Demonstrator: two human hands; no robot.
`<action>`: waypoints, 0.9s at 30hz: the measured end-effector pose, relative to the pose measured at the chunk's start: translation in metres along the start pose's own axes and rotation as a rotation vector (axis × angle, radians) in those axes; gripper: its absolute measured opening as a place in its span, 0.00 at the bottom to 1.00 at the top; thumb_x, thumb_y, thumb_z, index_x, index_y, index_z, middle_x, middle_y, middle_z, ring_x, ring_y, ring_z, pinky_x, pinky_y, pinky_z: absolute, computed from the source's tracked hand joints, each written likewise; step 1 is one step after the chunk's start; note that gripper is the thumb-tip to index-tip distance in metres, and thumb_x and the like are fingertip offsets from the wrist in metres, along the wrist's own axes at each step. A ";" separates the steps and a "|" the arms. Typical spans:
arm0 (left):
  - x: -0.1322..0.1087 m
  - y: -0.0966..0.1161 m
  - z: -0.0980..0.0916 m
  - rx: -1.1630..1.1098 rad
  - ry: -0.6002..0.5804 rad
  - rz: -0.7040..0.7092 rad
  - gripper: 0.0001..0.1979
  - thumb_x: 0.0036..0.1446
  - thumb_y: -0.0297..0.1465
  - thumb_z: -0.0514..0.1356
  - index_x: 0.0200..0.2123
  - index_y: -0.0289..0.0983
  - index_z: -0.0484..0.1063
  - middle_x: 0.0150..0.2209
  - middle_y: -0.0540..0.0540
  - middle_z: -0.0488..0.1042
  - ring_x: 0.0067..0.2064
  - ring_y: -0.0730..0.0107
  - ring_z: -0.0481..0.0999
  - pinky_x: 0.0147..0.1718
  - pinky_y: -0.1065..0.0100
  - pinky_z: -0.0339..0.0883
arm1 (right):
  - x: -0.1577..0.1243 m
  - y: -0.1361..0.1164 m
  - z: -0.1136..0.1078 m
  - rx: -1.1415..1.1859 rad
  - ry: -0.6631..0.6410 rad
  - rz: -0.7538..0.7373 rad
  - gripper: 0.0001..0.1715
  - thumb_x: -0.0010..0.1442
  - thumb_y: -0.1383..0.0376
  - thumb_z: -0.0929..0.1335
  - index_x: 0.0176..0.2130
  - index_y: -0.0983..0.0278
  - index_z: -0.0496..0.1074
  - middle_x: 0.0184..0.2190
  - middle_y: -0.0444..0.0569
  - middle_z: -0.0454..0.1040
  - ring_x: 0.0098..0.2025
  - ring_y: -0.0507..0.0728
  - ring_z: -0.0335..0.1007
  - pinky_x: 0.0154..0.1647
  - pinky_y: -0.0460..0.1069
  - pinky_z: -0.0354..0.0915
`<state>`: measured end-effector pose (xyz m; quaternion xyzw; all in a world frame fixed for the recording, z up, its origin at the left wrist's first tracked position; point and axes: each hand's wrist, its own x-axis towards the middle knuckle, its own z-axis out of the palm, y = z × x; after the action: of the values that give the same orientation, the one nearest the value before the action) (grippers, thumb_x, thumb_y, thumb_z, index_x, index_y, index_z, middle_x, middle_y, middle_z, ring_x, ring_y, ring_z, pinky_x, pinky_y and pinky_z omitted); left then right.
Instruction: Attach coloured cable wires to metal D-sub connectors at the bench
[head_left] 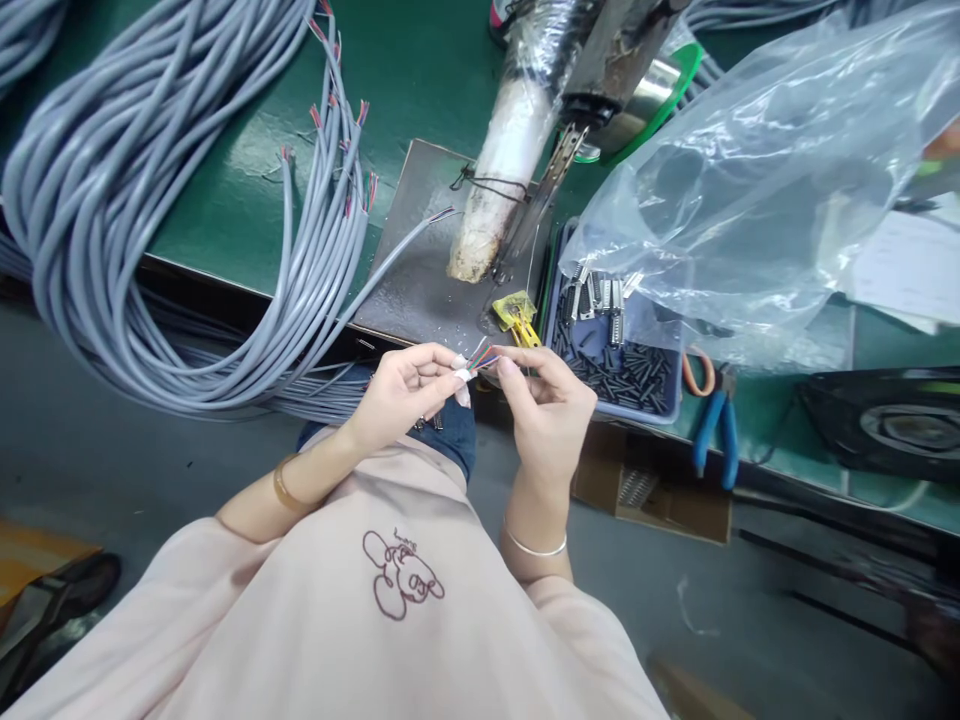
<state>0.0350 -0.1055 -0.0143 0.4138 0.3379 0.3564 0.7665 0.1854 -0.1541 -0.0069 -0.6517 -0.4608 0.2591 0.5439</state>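
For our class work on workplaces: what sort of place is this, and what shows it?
Probably a cable-assembly workshop: long grey round cables with bared coloured ends drape over a green-topped workbench; a blue plastic tray holds small black cylindrical pieces; blue-handled metal pliers lie beside it.

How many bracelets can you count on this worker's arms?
2: a yellowish bracelet between the left hand and left sleeve, and a silver bracelet between the right hand and right sleeve. More could be hidden under the sleeves.

There are two grips (405, 392) (553, 408), one tray (637, 411), one plastic bag (735, 200).
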 end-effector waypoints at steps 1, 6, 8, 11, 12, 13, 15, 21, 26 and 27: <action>0.000 0.000 0.000 0.002 -0.006 -0.004 0.17 0.50 0.39 0.72 0.33 0.34 0.72 0.22 0.49 0.77 0.16 0.83 0.61 0.15 0.77 0.53 | 0.001 -0.001 0.000 0.005 -0.020 0.006 0.05 0.58 0.64 0.72 0.34 0.60 0.82 0.30 0.46 0.79 0.30 0.51 0.71 0.25 0.45 0.61; 0.000 -0.001 -0.003 0.010 -0.035 -0.022 0.16 0.50 0.38 0.72 0.33 0.33 0.73 0.22 0.49 0.77 0.16 0.83 0.61 0.15 0.76 0.54 | 0.005 -0.004 -0.002 0.024 -0.096 0.003 0.04 0.55 0.65 0.74 0.33 0.59 0.83 0.27 0.44 0.77 0.29 0.50 0.69 0.23 0.45 0.58; 0.000 -0.001 -0.004 0.015 -0.041 -0.024 0.15 0.50 0.37 0.71 0.33 0.33 0.73 0.23 0.49 0.77 0.17 0.83 0.61 0.16 0.76 0.55 | 0.006 -0.005 -0.002 0.027 -0.113 0.005 0.04 0.55 0.65 0.73 0.32 0.59 0.83 0.27 0.44 0.77 0.27 0.50 0.67 0.22 0.44 0.57; 0.000 -0.003 -0.004 0.045 -0.050 -0.021 0.15 0.52 0.38 0.70 0.33 0.33 0.74 0.23 0.49 0.77 0.17 0.82 0.62 0.16 0.76 0.56 | 0.006 -0.004 -0.002 0.009 -0.116 0.019 0.04 0.55 0.64 0.73 0.30 0.60 0.81 0.26 0.44 0.76 0.25 0.49 0.65 0.21 0.45 0.56; 0.000 -0.005 -0.004 0.065 -0.043 -0.010 0.14 0.52 0.38 0.70 0.34 0.33 0.74 0.23 0.49 0.77 0.18 0.82 0.63 0.17 0.76 0.57 | 0.006 -0.003 -0.003 -0.004 -0.111 0.025 0.05 0.55 0.63 0.73 0.29 0.61 0.81 0.25 0.44 0.76 0.25 0.49 0.65 0.21 0.45 0.56; -0.001 -0.007 -0.003 0.094 -0.025 0.011 0.14 0.50 0.37 0.70 0.33 0.33 0.74 0.24 0.49 0.77 0.19 0.81 0.65 0.18 0.76 0.60 | 0.006 -0.003 -0.003 -0.017 -0.104 0.030 0.05 0.55 0.63 0.73 0.28 0.61 0.80 0.25 0.44 0.75 0.25 0.49 0.65 0.21 0.45 0.57; -0.003 -0.011 -0.002 0.191 0.059 0.093 0.13 0.47 0.35 0.72 0.31 0.34 0.75 0.26 0.49 0.78 0.24 0.78 0.70 0.24 0.75 0.65 | 0.005 -0.004 -0.003 -0.039 -0.095 0.037 0.06 0.54 0.63 0.72 0.27 0.61 0.79 0.24 0.43 0.74 0.24 0.49 0.64 0.22 0.45 0.57; -0.004 -0.014 -0.001 0.113 0.162 0.070 0.14 0.52 0.40 0.70 0.28 0.35 0.74 0.22 0.51 0.74 0.20 0.79 0.66 0.20 0.75 0.60 | 0.001 -0.005 -0.003 -0.065 0.001 0.006 0.09 0.57 0.63 0.71 0.26 0.61 0.77 0.24 0.43 0.75 0.24 0.50 0.65 0.23 0.45 0.60; 0.000 -0.005 -0.008 -0.266 -0.200 -0.307 0.22 0.50 0.47 0.70 0.25 0.34 0.69 0.16 0.54 0.67 0.13 0.87 0.50 0.13 0.77 0.42 | -0.001 -0.001 -0.004 -0.102 0.024 0.022 0.09 0.58 0.59 0.72 0.36 0.61 0.81 0.30 0.46 0.80 0.27 0.51 0.70 0.23 0.46 0.61; 0.001 -0.004 -0.009 -0.288 -0.228 -0.333 0.22 0.50 0.46 0.70 0.26 0.34 0.70 0.16 0.55 0.66 0.12 0.87 0.49 0.13 0.77 0.41 | -0.001 -0.001 -0.004 -0.106 0.002 0.035 0.10 0.58 0.59 0.72 0.38 0.61 0.82 0.31 0.47 0.80 0.27 0.51 0.71 0.23 0.46 0.61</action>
<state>0.0290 -0.1031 -0.0219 0.2767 0.2584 0.2204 0.8989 0.1881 -0.1568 -0.0052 -0.6880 -0.4618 0.2430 0.5043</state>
